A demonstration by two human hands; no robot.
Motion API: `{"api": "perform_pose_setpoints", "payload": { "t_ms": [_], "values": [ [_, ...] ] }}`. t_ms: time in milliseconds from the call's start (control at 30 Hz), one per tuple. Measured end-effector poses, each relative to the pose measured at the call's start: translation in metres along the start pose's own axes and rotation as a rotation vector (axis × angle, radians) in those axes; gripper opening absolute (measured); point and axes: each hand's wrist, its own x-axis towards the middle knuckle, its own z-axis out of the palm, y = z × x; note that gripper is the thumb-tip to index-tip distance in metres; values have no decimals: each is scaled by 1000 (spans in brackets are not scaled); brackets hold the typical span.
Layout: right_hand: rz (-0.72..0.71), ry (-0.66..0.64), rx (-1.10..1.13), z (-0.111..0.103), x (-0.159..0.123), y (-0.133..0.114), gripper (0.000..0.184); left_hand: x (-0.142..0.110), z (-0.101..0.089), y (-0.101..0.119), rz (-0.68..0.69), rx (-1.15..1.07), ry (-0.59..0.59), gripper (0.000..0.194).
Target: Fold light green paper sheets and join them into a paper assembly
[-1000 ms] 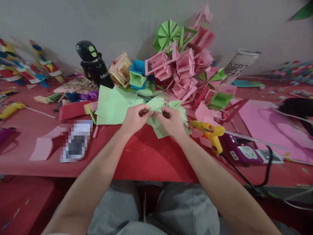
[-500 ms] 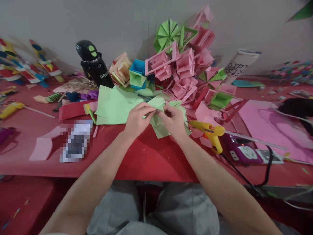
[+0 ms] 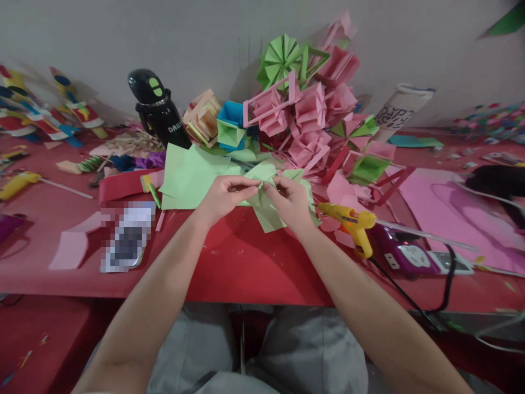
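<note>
Both my hands meet over the red table, fingertips pinched together on a small piece of folded green paper [image 3: 261, 184]. My left hand [image 3: 223, 198] closes on it from the left, thumb and index finger pressed together. From the other side my right hand [image 3: 289, 198] pinches the same piece, with its fingers curled. My fingers hide most of the fold. Under and behind the hands lie loose light green paper pieces [image 3: 268, 216]. A stack of flat green sheets [image 3: 191, 178] rests just beyond my left hand.
A yellow glue gun [image 3: 348, 216] lies right of my right hand, by a purple power strip [image 3: 406, 254]. Folded pink paper boxes [image 3: 309, 106] pile up at the back. A black bottle [image 3: 158, 109] stands back left. A phone [image 3: 129, 238] lies at left.
My left hand has shifted slightly down and left, and its fingers have straightened a little. My right hand keeps almost the same place.
</note>
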Motion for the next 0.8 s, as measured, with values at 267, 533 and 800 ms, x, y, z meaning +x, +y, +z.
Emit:
{"api": "perform_pose_setpoints", "payload": {
  "t_ms": [267,533,800],
  "values": [
    [-15,-31,13,1,-1,0,28,2,-7,-2,-105,-56,-24,26],
    [-34,-39,14,2,0,2,24,0,-5,-1,-43,30,-34,29],
    [13,-76,-11,0,0,0,30,0,-1,1,33,104,15,31]
  ]
}}
